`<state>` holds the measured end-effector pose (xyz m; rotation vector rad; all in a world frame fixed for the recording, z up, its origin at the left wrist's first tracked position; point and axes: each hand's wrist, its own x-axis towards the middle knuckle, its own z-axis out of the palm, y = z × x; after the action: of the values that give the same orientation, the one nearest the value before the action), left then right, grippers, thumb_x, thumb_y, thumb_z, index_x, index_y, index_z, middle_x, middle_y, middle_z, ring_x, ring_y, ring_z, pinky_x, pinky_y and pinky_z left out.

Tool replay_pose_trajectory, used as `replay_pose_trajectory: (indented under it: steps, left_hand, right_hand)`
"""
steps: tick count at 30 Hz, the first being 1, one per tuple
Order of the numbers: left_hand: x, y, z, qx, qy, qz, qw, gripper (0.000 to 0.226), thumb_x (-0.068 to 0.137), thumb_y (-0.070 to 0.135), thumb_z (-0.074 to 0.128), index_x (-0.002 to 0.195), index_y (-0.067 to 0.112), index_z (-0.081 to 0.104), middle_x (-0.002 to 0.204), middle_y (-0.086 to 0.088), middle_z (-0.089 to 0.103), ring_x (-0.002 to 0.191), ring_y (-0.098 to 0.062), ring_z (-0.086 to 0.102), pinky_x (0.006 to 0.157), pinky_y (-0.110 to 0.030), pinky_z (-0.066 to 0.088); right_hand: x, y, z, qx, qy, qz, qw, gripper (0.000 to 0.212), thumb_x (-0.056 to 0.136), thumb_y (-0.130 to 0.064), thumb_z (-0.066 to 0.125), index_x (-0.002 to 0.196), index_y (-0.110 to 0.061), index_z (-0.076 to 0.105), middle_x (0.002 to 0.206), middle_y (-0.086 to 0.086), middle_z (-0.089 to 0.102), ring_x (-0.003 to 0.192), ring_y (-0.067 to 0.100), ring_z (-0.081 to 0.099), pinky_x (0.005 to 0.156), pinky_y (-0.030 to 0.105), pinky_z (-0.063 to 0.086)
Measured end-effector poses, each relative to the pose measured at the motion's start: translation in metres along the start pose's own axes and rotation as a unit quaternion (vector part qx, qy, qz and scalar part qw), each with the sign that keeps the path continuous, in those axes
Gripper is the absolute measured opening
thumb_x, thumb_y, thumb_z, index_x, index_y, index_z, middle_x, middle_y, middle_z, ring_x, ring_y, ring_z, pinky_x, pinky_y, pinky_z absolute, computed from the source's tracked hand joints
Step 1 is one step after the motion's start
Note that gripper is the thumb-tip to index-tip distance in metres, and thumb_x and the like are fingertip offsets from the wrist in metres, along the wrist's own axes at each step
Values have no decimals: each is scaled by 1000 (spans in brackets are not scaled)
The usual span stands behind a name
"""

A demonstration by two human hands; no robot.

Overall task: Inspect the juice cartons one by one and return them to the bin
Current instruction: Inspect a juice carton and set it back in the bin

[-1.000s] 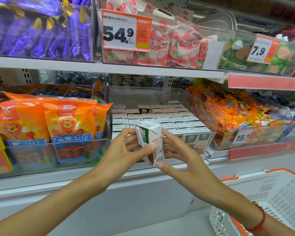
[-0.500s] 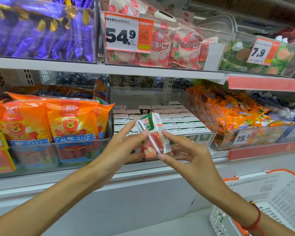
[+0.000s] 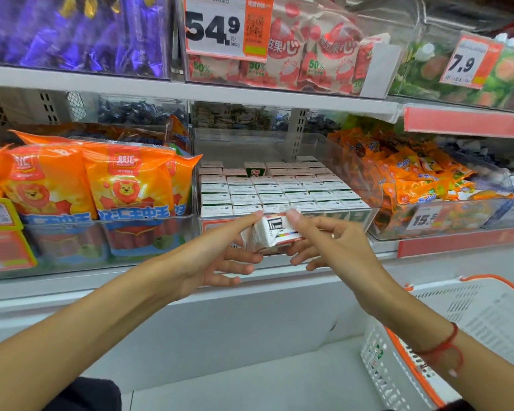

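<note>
Fingers (image 3: 251, 218) of both hands pinch a tilted juice carton (image 3: 275, 232) just before the bin's front edge (image 3: 365, 216).

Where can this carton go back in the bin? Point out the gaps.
The bin is packed: cartons fill the front rows edge to edge. Bare room shows only at the back, behind the last row, beside one upright green carton. Both hands, left and right, hold the carton before the front wall.

Bright even store light, faint shadows; motion blur throughout; wide-angle bending at edges; glare on clear bins (image 3: 398, 22).
</note>
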<state>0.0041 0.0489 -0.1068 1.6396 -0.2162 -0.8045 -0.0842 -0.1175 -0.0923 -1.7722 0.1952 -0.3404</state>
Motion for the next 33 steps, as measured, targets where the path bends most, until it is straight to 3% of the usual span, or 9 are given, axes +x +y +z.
replay_pose_trajectory:
  steps: [5,10,13,17,20,24,27,29,33]
  left_hand:
    - [0,-2,3,-14,30,45,998,53,76,66,62,109,24,65,72,4,74,58,-2,66,52,-18,51]
    - [0,-1,11,13,114,223,968,36,80,51,65,111,38,51,84,7,76,77,-1,71,53,-10,48]
    - [-1,1,13,22,120,264,957,34,76,50,66,105,48,49,83,15,75,76,4,70,53,-6,47]
    - [3,-4,14,-17,152,236,960,30,78,38,75,103,28,61,79,9,77,73,-6,74,58,-18,58]
    - [1,-4,16,-60,118,222,966,23,85,29,72,102,15,72,86,0,78,80,-10,75,65,-18,59]
    - [-3,0,25,-141,12,224,964,15,89,23,65,88,27,80,94,1,78,90,-10,74,69,-17,57]
    - [-5,1,27,-177,-25,221,959,21,80,36,73,96,23,75,97,-2,77,92,-13,74,70,-18,57]
    - [-6,0,25,-176,-15,219,960,28,84,38,68,107,21,68,98,-2,77,92,-14,74,70,-18,57]
    - [-5,-1,17,-93,58,259,960,29,85,24,71,114,29,66,100,13,75,94,-1,70,78,-16,55]
  right_hand:
    - [-2,3,-3,29,-50,32,998,48,67,-56,67,94,-16,69,79,5,75,72,20,73,61,21,56]
    - [-4,9,-1,106,-85,31,990,45,74,-43,69,115,-24,63,92,5,76,87,19,73,72,22,57]
    - [-1,12,4,99,-49,15,994,55,69,-43,72,117,-19,63,89,3,77,88,13,73,76,20,57]
    - [-1,17,3,-13,60,-92,994,55,64,-35,82,115,-21,66,84,-7,75,76,6,72,67,14,53]
    - [-1,18,0,-161,130,-228,951,47,70,-27,85,112,-33,65,95,-22,71,82,5,69,69,17,55]
    - [5,22,-1,-300,167,-403,848,48,72,-6,83,116,-16,66,106,-4,65,97,17,59,77,19,49]
    - [8,23,0,-347,153,-446,810,40,73,-11,79,112,-9,68,106,3,64,101,16,52,86,15,40]
    - [8,24,0,-347,104,-437,823,39,74,-21,79,110,-12,67,110,1,63,105,14,52,89,17,41]
    - [6,23,-1,-250,16,-325,912,45,82,-32,74,123,-27,57,124,-14,52,117,4,50,93,14,42]
